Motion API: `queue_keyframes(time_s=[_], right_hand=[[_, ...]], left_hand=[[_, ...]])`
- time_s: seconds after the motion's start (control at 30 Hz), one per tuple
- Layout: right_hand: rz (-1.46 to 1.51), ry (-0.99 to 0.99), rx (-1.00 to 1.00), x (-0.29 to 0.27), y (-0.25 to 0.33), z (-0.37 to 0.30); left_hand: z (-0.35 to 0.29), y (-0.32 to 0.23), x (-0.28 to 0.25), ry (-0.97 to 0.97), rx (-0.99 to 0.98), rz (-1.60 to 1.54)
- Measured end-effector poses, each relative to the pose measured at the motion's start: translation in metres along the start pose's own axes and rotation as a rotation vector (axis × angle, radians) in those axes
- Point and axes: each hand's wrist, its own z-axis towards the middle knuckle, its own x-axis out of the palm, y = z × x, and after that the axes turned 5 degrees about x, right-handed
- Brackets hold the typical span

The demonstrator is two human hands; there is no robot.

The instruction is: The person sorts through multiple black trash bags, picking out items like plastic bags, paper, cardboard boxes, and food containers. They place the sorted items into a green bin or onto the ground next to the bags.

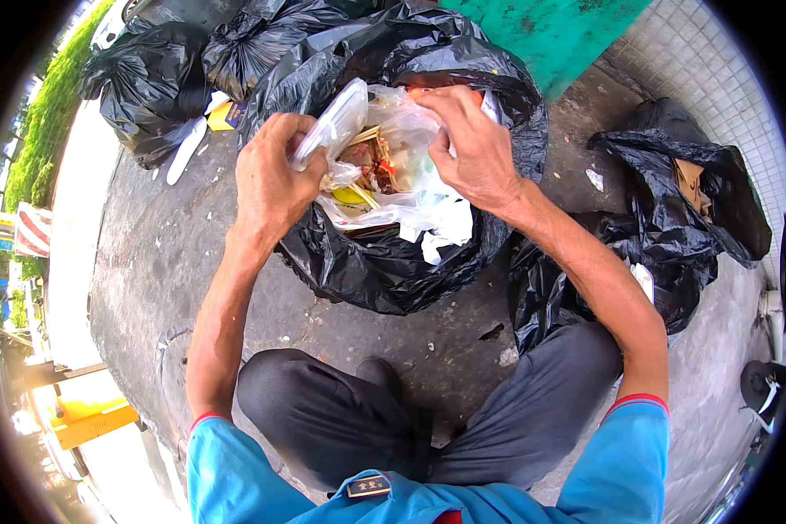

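A black garbage bag (375, 279) stands wide open in front of me. Inside its mouth lies a translucent plastic bag (406, 131) with food scraps (371, 166), wooden chopsticks and a yellow piece among them. My left hand (275, 179), at the near left rim, pinches a clear plastic container (341, 120) that is tilted on edge. At the right side, the bent fingers of my right hand (479, 153) grip the translucent bag; its fingertips are partly hidden. A crumpled white tissue (450, 229) hangs over the near side of the scraps.
Tied black garbage bags (153, 83) sit at the far left, beside a white strip (187, 153) on the ground. More black bags (664, 201) lie at the right, one holding brown cardboard (692, 185). A green panel (550, 39) and tiled wall (716, 61) stand beyond.
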Motion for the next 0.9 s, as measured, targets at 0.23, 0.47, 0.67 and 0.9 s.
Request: queue_keyframes(time_s=[0.23, 0.47, 0.67, 0.9], right_hand=[[0.014, -0.025, 0.135, -0.023, -0.006, 0.013], [0.156, -0.075, 0.240, -0.025, -0.004, -0.003], [0.088, 0.089, 0.269, -0.020, -0.012, -0.009], [0.345, -0.149, 0.287, -0.059, 0.031, -0.005]], left_hand=[[-0.006, 0.006, 0.000, -0.048, 0.017, -0.064], [-0.001, 0.009, 0.002, -0.037, -0.070, -0.048], [-0.003, 0.004, 0.016, -0.137, -0.123, -0.221], [-0.001, 0.016, 0.022, -0.108, -0.401, -0.106]])
